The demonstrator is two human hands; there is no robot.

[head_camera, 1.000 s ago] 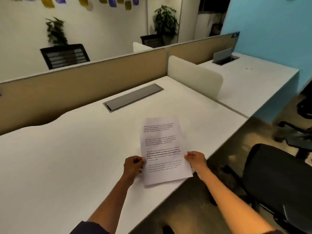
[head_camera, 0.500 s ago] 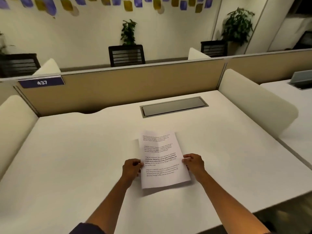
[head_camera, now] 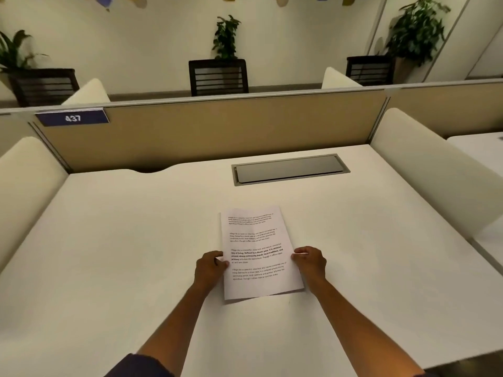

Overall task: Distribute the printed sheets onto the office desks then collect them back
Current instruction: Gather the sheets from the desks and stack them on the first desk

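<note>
A white printed sheet [head_camera: 258, 251] with several paragraphs of text is held just above the white office desk [head_camera: 136, 254], near its middle; a thin shadow shows under its near edge. My left hand [head_camera: 209, 268] pinches the sheet's left edge. My right hand [head_camera: 310, 261] pinches its right edge. Whether more than one sheet is in the grip cannot be told.
A grey cable hatch [head_camera: 290, 170] is set into the desk behind the sheet. A tan partition [head_camera: 212, 129] with a blue "437" plate [head_camera: 72, 118] closes the back. Cream side dividers [head_camera: 435, 170] stand left and right. Dark chairs [head_camera: 218, 77] and plants lie beyond.
The view has swung left from the desk's right corner to face it squarely. Both hands keep hold of the sheet, now over the desk's middle.
</note>
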